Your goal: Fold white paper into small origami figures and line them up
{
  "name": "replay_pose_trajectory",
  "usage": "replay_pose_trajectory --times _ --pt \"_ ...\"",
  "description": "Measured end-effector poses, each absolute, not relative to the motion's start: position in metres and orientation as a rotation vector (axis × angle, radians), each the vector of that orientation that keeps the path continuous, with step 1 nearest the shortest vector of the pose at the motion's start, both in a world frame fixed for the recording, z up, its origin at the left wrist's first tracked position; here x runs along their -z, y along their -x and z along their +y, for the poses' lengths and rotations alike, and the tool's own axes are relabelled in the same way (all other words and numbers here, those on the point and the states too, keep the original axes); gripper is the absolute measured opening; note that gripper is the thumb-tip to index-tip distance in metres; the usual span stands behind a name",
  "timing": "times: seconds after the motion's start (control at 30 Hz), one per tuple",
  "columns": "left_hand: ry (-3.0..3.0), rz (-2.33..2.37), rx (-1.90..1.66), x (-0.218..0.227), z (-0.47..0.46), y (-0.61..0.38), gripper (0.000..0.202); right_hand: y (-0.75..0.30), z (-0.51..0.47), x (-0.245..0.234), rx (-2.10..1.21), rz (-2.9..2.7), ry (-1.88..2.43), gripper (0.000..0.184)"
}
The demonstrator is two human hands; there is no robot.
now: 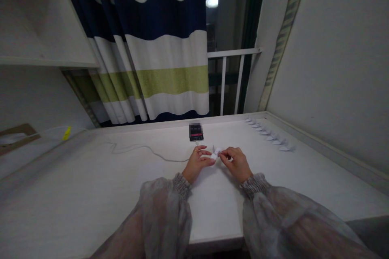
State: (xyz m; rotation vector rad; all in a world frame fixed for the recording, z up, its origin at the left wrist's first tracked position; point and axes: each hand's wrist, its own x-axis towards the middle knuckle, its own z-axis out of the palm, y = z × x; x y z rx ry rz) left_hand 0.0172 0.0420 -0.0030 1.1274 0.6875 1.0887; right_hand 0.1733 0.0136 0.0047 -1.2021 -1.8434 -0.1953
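A small white folded paper crane [215, 154] is held just above the table, between my two hands, with a thin point sticking up from it. My left hand [197, 164] has its thumb and fingertips at the crane's left side, the fingers curved around it. On the other side, my right hand [237, 164] pinches the crane's right end between thumb and forefinger. The finer folds are too small to make out.
Several similar white folded papers [277, 142] stand in a slanting row at the right of the white table [106, 198]. A phone [196, 132] lies beyond my hands. Its pale cable [158, 154] runs left. Behind are a striped curtain [170, 56] and a window railing [224, 85].
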Motion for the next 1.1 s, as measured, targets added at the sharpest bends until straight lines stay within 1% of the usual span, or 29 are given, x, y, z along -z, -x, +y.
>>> replay_pose_trajectory --times 0.1,0.2,0.27,0.33,0.47,0.77,0.9,1.1 --pt "-1.164 0.651 -1.018 0.001 0.038 -0.02 0.059 -0.175 0.003 -0.003 0.178 -1.816 1.281 0.016" --pt "-1.224 0.639 -1.0 0.0 0.034 -0.024 0.057 -0.176 -0.004 0.001 0.199 -1.755 1.418 0.013" --pt "-1.259 0.626 -0.921 -0.001 0.032 -0.025 0.056 -0.18 -0.006 0.003 0.235 -1.681 1.523 0.012" --pt "-1.272 0.639 -0.927 -0.002 0.03 -0.025 0.052 -0.19 -0.008 0.003 0.268 -1.633 1.577 0.013" --pt "-1.299 0.709 -0.959 -0.005 0.025 -0.022 0.043 -0.231 -0.02 0.0 0.329 -1.517 1.684 0.016" --pt "-1.513 0.831 -0.841 -0.01 0.018 -0.023 0.035 -0.362 -0.059 -0.002 0.33 -1.205 1.928 0.024" --pt "-1.557 0.866 -0.808 -0.014 0.015 -0.025 0.033 -0.389 -0.061 -0.001 0.273 -1.159 1.997 0.024" --pt "-1.591 0.921 -0.78 -0.018 0.013 -0.029 0.032 -0.399 -0.055 0.001 0.218 -1.184 2.064 0.026"
